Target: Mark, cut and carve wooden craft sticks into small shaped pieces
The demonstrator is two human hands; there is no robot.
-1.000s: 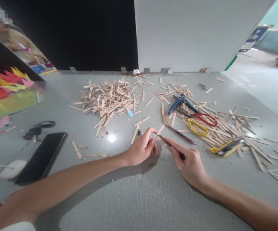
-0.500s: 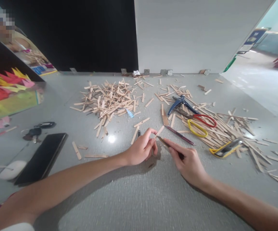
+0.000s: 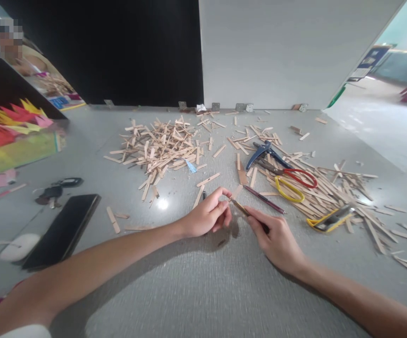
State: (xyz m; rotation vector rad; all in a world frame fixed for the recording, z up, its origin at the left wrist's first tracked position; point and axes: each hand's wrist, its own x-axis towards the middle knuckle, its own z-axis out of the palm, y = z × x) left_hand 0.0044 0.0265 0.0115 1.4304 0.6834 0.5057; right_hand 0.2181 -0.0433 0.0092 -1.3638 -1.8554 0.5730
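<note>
The left hand [image 3: 208,215] pinches a small wooden stick [image 3: 236,192] in its fingertips, just above the grey table [image 3: 196,291]; the right hand [image 3: 279,239] is closed around a thin blade tool [image 3: 243,210], and the tip touches the stick's near end; the table has a fine rough weave, and the near part in front of both arms is wide and bare; the far edge meets a black wall and a white wall; a big heap of flat pale sticks [image 3: 161,145] lies behind the left hand; a second heap [image 3: 330,188] spreads to the right, close to the right hand; in it lie one pair of scissors with a red and a yellow loop [image 3: 291,180], one blue plier tool [image 3: 263,152] and one yellow cutter [image 3: 330,219]; one dark pencil [image 3: 264,198] lies just beyond the hands; one flat black phone [image 3: 64,229], one bunch of keys [image 3: 57,190] and one white mouse [image 3: 16,247] sit well apart on the left.
</note>
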